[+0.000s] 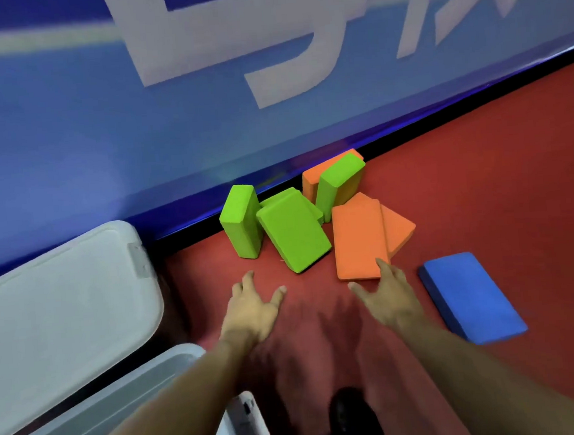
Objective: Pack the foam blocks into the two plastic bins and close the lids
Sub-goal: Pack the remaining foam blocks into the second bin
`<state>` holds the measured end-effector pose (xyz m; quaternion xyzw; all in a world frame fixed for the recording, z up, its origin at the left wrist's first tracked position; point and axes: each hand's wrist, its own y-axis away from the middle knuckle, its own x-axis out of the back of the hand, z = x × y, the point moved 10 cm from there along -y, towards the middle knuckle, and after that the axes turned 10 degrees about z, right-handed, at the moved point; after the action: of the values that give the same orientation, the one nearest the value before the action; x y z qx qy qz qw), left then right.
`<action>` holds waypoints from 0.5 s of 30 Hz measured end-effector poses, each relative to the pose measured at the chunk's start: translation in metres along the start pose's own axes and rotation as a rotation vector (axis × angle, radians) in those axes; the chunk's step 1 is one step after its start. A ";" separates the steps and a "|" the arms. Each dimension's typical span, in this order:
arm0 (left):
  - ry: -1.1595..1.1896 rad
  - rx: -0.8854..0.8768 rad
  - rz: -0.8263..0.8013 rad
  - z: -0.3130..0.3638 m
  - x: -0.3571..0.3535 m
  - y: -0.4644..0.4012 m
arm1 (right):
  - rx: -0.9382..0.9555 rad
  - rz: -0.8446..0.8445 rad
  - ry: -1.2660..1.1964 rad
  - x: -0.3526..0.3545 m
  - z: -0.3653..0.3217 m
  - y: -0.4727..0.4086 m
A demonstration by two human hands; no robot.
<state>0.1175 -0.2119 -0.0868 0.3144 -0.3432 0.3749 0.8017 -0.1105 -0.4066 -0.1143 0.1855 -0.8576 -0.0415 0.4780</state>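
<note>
Both arms were stretched out over the red floor (pixel 481 167). The left hand (pixel 252 312) was spread, fingers straight, holding nothing, just short of the green foam blocks (pixel 293 234) heaped against the blue wall board (pixel 67 148). The right hand (pixel 388 298), fingers also straight, touched the near edge of a flat orange block (pixel 357 239). A blue block (pixel 470 295) lay apart to the right. An open plastic bin (pixel 138 393) stood at the left, its lid (pixel 56 311) raised.

Green foam blocks (pixel 293 232), orange ones (pixel 359 240) and a blue one (pixel 470 297) are lying on red floor (pixel 481 167); white-lettered blue wall (pixel 100 129) is filling the upper frame.
</note>
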 end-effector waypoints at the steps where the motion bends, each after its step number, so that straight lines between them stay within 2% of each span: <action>1: -0.021 -0.013 0.003 0.007 -0.014 -0.030 | -0.027 0.018 -0.006 -0.011 0.009 -0.023; 4: -0.088 -0.110 0.068 0.033 -0.042 -0.130 | -0.144 0.106 -0.069 -0.051 0.036 -0.080; 9: -0.116 -0.275 0.243 0.079 -0.067 -0.259 | -0.468 0.247 -0.343 -0.105 0.081 -0.143; 13: -0.242 -0.269 0.162 0.065 -0.093 -0.307 | -0.623 0.249 -0.429 -0.129 0.108 -0.166; 15: -0.214 -0.255 0.130 0.058 -0.102 -0.312 | -0.648 0.253 -0.462 -0.137 0.116 -0.173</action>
<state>0.3048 -0.4583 -0.2109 0.2255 -0.4912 0.3437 0.7680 -0.0942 -0.5307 -0.3297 -0.0955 -0.9009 -0.2905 0.3080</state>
